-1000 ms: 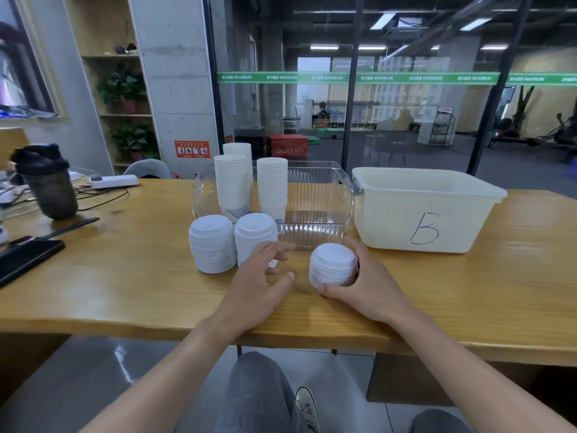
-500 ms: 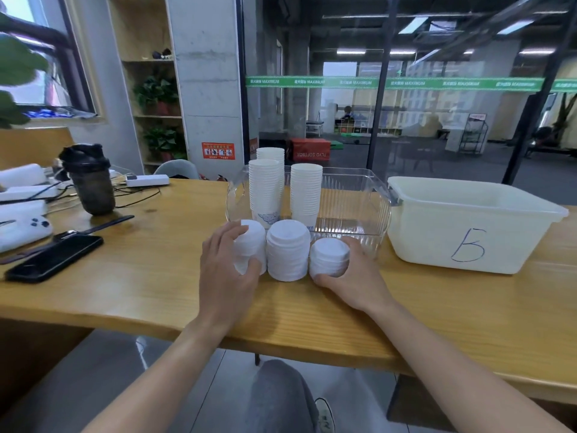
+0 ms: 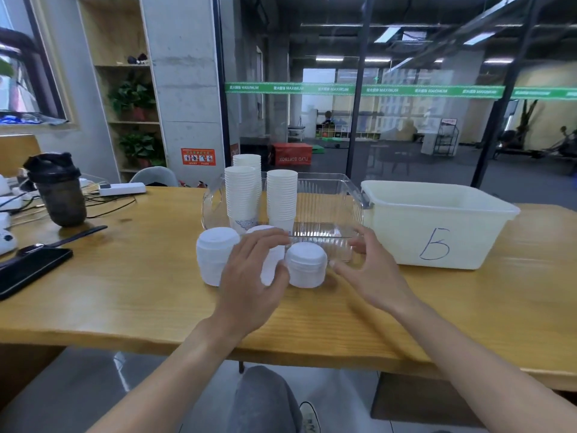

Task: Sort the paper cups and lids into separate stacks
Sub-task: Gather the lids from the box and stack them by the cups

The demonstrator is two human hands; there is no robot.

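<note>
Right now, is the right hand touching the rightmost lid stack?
Apart. The head view shows bare table between the right hand and the rightmost lid stack.

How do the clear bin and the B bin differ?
The clear bin is see-through with ribbed walls; the B bin is opaque cream with a handwritten blue B on its front. The clear bin has cup stacks standing at its left end; nothing shows above the B bin's rim. Both are open-topped, rectangular, side by side on the table.
</note>
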